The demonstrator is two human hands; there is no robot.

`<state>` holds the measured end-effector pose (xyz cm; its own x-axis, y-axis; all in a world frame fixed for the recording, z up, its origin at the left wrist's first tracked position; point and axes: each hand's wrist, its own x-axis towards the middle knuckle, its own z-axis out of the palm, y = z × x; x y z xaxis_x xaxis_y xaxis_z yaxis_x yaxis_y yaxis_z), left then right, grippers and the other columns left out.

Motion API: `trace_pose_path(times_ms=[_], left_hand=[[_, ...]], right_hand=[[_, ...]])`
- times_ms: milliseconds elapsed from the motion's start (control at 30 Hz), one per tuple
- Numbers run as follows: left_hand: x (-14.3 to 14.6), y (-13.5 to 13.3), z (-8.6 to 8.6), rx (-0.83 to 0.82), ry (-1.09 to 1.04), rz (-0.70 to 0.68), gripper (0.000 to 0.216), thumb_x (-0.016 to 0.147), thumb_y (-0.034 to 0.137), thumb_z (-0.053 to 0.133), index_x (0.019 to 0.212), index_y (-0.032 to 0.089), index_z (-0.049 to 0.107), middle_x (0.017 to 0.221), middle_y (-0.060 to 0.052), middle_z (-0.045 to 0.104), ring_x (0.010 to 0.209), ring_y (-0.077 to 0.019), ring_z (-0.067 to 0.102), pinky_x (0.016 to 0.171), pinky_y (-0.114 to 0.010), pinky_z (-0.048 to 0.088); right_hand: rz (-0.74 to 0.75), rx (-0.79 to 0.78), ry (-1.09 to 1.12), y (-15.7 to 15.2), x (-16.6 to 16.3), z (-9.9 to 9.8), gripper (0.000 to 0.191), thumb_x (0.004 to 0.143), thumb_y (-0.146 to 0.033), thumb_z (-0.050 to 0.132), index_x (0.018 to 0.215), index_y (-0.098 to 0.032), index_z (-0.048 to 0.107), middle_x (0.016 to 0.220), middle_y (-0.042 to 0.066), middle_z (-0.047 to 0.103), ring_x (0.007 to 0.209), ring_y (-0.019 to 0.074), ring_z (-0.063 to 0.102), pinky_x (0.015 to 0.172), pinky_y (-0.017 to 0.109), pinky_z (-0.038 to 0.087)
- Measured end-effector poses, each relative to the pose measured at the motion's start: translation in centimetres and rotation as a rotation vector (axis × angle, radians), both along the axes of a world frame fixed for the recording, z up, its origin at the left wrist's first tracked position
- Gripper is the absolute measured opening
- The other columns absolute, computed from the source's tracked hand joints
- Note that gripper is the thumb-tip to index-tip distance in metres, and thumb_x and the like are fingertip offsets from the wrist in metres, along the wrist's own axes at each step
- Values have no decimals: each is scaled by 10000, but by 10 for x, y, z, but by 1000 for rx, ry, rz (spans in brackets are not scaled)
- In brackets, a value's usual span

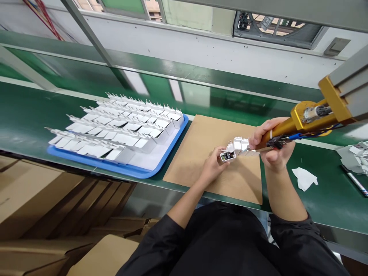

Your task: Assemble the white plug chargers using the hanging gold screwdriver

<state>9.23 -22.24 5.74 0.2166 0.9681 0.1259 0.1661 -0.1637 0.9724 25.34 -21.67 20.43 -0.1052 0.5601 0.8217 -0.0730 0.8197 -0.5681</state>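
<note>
My left hand (216, 162) grips a white plug adapter housing (229, 156) whose open end shows a circuit board inside. Its flap with two pins stands up at the far side. My right hand (274, 147) is wrapped around a gold-coloured handheld tool (283, 128), with the tool's thin tip pointing left, close to the housings. Just behind the held piece, more white plug housings (240, 144) stand on a brown cardboard sheet (186, 165); my right hand partly hides them.
To the left, a blue tray (148, 174) bears several rows of white plug housings (123, 126). A scrap of white paper (305, 178) and a marker pen (355, 181) lie on the green bench (330, 207) at right. Cardboard boxes (37, 199) stand below left.
</note>
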Motion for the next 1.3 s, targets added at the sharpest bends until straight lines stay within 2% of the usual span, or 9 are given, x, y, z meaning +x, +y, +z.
trace_pose_path(times_ms=[133, 300, 433, 567, 767, 900, 1000, 1100, 1300], left_hand=[[-5, 4, 1, -31, 180, -124, 516, 776, 104, 713, 1235, 243, 521, 1162, -47, 748, 1081, -251, 715, 992, -406, 530], [-2, 5, 4, -31, 206, -206, 577, 784, 224, 775, 1296, 232, 508, 1311, -103, 692, 1237, -298, 658, 1074, -460, 497], [-10, 15, 9, 2, 223, -300, 748, 752, 325, 828, 1409, 226, 484, 1412, -139, 632, 1176, -303, 689, 1006, -456, 548], [-14, 26, 13, 62, 288, -369, 662, 744, 366, 844, 1337, 217, 591, 1296, -121, 696, 1067, -284, 718, 909, -399, 584], [-10, 24, 6, 173, 192, -313, 490, 811, 312, 801, 1269, 214, 655, 1230, -112, 704, 1066, -257, 691, 841, -355, 586], [-9, 17, 6, 218, 177, -308, 391, 855, 295, 772, 1228, 223, 677, 1197, -104, 727, 1071, -255, 699, 876, -370, 574], [-8, 13, 8, 243, 166, -335, 346, 881, 327, 761, 1204, 229, 684, 1190, -94, 747, 1087, -255, 709, 916, -382, 567], [-6, 12, 6, 300, 155, -356, 323, 898, 362, 748, 1181, 220, 687, 1170, -97, 763, 1059, -253, 724, 913, -383, 565], [-4, 11, -1, 299, 160, -332, 355, 903, 404, 722, 1200, 220, 662, 1172, -108, 754, 1037, -253, 727, 903, -389, 581]], right_hand=[[-27, -30, -7, 22, 21, -4, 444, 824, -654, 757, 1037, -297, 599, 684, -30, 529, 537, 156, 501, 450, 299, 420], [-291, -77, -79, 58, 55, -11, 542, 794, -729, 731, 1079, -303, 557, 790, -5, 575, 681, 186, 586, 618, 353, 537], [-499, -54, -168, 84, 86, -23, 610, 818, -795, 639, 1172, -311, 528, 946, 69, 644, 866, 269, 678, 778, 472, 590], [-649, -57, -224, 97, 111, -41, 729, 853, -854, 502, 1317, -293, 457, 1110, 136, 659, 1043, 325, 705, 904, 544, 588], [-773, -108, -357, 70, 132, -48, 781, 914, -604, 661, 1545, -298, 316, 1464, 176, 545, 1369, 364, 566, 1098, 610, 502], [-900, 4, -231, 29, 123, -56, 665, 938, -401, 691, 1537, -342, 408, 1521, 148, 486, 1438, 366, 490, 1140, 613, 459], [-791, 125, -91, 0, 103, -78, 441, 925, -290, 691, 1352, -335, 588, 1247, 116, 638, 1126, 314, 659, 914, 504, 584], [-443, -99, -419, -21, 80, -99, 485, 940, -283, 670, 1405, -324, 539, 1211, 105, 681, 858, 241, 684, 735, 435, 607], [-162, -122, -745, -26, 63, -104, 403, 984, -292, 662, 1379, -273, 586, 1202, 91, 755, 1062, 267, 713, 901, 476, 614]])
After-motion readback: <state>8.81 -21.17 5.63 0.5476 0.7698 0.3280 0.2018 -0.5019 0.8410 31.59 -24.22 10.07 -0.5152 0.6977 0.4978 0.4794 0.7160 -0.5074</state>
